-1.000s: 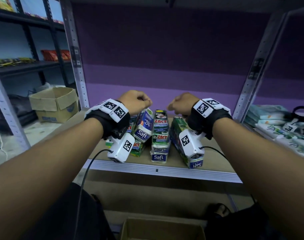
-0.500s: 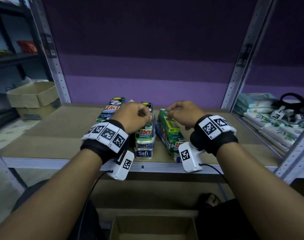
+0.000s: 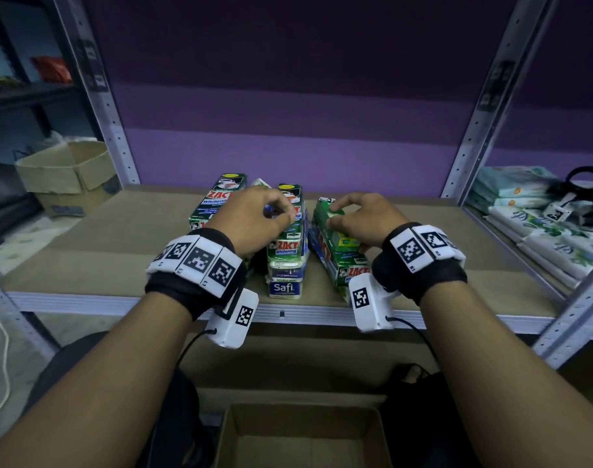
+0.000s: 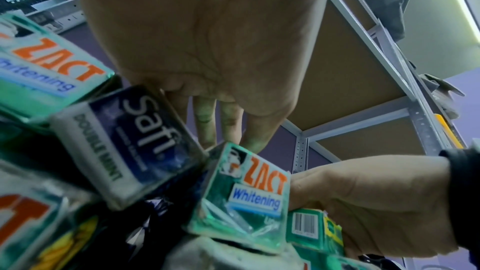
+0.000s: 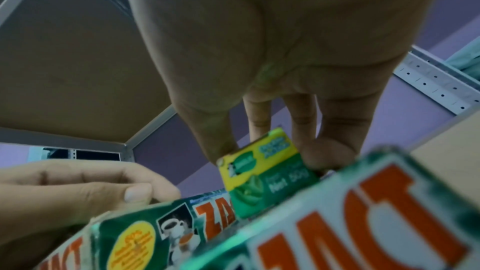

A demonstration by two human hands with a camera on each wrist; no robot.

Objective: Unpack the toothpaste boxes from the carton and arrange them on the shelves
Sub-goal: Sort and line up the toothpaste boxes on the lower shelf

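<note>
Green ZACT and blue Safi toothpaste boxes lie in three stacks on the brown shelf (image 3: 126, 251). My left hand (image 3: 281, 214) curls over the middle stack, thumb and fingers pinching its top ZACT box (image 3: 286, 246). A Safi box (image 4: 124, 145) lies close under that wrist. My right hand (image 3: 335, 214) pinches a small green-and-yellow box (image 5: 265, 171) between thumb and fingers on top of the right stack (image 3: 342, 268). The left stack (image 3: 217, 204) is partly hidden by my left hand. An open carton (image 3: 302, 407) sits on the floor below.
Grey perforated uprights (image 3: 116, 113) (image 3: 474, 130) frame the bay. White-and-green packs (image 3: 541, 238) fill the neighbouring shelf on the right. Another cardboard box (image 3: 69, 177) stands at the left, and a white cord (image 3: 3, 349) lies on the floor.
The boxes were tilted and bunched under my fists; now they lie flat in separate stacks. Both hands have settled lower onto the stack tops, and my right fingers have closed on the small green box.
</note>
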